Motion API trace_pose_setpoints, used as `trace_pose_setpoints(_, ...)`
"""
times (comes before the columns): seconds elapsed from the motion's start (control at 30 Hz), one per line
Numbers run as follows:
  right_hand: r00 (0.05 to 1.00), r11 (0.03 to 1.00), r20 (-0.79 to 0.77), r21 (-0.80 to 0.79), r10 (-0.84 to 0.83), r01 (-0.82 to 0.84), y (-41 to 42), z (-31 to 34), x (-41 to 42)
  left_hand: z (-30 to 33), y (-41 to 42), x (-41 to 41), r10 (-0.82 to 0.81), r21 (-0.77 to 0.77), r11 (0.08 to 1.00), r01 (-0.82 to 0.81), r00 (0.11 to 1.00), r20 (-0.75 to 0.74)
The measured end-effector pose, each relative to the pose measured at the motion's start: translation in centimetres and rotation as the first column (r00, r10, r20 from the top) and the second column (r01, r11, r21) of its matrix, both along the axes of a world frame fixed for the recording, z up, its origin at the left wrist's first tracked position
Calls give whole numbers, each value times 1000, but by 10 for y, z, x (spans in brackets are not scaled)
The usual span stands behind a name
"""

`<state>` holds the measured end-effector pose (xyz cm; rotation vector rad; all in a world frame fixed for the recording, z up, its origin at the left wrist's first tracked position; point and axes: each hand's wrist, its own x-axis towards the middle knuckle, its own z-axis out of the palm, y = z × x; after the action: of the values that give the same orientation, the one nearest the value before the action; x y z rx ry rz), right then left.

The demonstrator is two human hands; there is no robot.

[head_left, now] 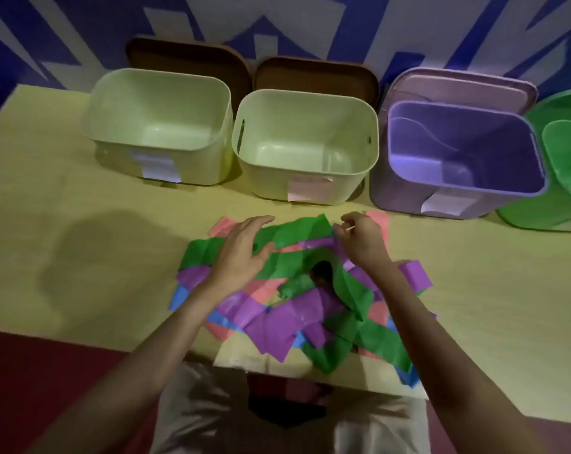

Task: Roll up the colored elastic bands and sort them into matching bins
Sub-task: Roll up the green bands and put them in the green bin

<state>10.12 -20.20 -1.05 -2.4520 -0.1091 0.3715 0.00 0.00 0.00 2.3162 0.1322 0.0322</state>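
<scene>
A tangled heap of flat elastic bands (pixel 297 309) in green, purple, pink and blue lies on the pale yellow wooden tabletop (pixel 64 231), near its front edge. The person's left hand (pixel 244 253) hovers over the left part of the heap, fingers spread and relaxed, gripping nothing. The right hand (pixel 362 239) is at the far right corner of the heap, its fingers curled and pinching the end of a long green elastic band (pixel 297 232) that runs across the heap's far side; the band's other end lies below the left hand.

Beyond the heap stand four open plastic bins in a row. Furthest left of the heap is a pale cream rectangular bin (pixel 159 126) with a white paper label on its front. Straight behind the heap is a second cream bin (pixel 305 149) carrying a pinkish label. To the right of the heap is a purple bin (pixel 461 152) with a white label, and beyond it a green bin (pixel 562 158), partly cut off by the frame. Lids lean behind the bins against a blue and white patterned wall (pixel 294 21).
</scene>
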Motion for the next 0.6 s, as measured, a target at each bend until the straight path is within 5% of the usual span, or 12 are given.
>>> trace_pose_setpoints(0.33,998,985,-55,-170,30,-39,14,-36,27,-38,2,18,24,3,1000,-24,997,75)
trace_pose_setpoints(0.47,994,994,85,-98,63,-54,14,-32,21,-41,3,20,23,-27,999,-19,992,127)
trace_pose_setpoints(0.6,957,978,283,171,66,-118,18,-5,1,-39,9,22,7,-102,995,7,990,139)
